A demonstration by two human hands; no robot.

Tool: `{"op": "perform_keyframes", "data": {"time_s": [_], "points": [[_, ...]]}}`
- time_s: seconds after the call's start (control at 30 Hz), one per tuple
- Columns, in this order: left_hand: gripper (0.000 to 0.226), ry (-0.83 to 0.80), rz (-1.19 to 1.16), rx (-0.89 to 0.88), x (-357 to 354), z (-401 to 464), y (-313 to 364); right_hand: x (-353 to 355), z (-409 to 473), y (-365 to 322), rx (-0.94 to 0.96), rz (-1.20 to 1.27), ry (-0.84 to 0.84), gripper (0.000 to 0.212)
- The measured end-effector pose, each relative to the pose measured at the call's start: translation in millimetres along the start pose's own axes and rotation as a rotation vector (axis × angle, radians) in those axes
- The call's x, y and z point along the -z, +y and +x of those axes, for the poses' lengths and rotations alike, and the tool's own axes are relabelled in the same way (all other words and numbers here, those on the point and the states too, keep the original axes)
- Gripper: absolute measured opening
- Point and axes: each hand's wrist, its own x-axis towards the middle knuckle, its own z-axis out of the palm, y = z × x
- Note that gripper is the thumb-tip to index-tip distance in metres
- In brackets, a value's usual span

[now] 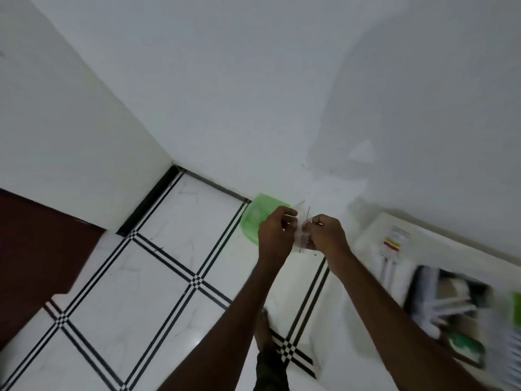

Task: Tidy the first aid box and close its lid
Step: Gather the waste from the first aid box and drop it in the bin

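My left hand [275, 235] and my right hand [324, 232] are held out together over the floor, both pinching a small clear wrapper or packet [303, 234] between them. What the packet is stays too blurred to tell. The open white first aid box [375, 244] lies at the right on a white surface, its lid showing a label. Inside it are blurred items: white packets, a dark case [451, 294] and a green and white pack [465, 345].
A green plastic bin [252, 221] stands on the tiled floor against the white wall, just beyond my left hand. A dark brown door or panel [42, 255] is at the left. My foot [265, 331] shows below my arms.
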Motion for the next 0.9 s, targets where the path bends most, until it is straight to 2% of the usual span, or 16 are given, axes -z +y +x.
{"op": "perform_keyframes", "data": {"time_s": [0.17, 0.33, 0.47, 0.53, 0.6, 0.73, 0.8, 0.9], "points": [[0.032, -0.118, 0.095, 0.147, 12, 100, -116, -114, 112, 31, -0.18, 0.058, 0.004, 0.007], [0.039, -0.324, 0.184, 0.201, -12, 199, -242, -204, 242, 91, -0.319, 0.109, 0.028, 0.016], [0.046, -0.486, 0.228, 0.261, -51, 256, -335, -242, 330, 153, -0.451, 0.145, 0.004, 0.011], [0.05, -0.527, 0.241, 0.307, -66, 273, -371, -249, 358, 181, -0.497, 0.126, 0.024, 0.016], [0.05, -0.548, 0.251, 0.334, -78, 284, -405, -250, 377, 208, -0.506, 0.06, 0.052, 0.011], [0.044, -0.497, 0.201, 0.378, -78, 289, -435, -242, 383, 233, -0.431, -0.131, 0.065, 0.007], [0.043, -0.492, 0.198, 0.369, -69, 287, -429, -236, 377, 231, -0.371, -0.23, 0.063, 0.021], [0.039, -0.471, 0.172, 0.367, -50, 281, -406, -226, 356, 210, -0.316, -0.277, 0.078, 0.053]]}}
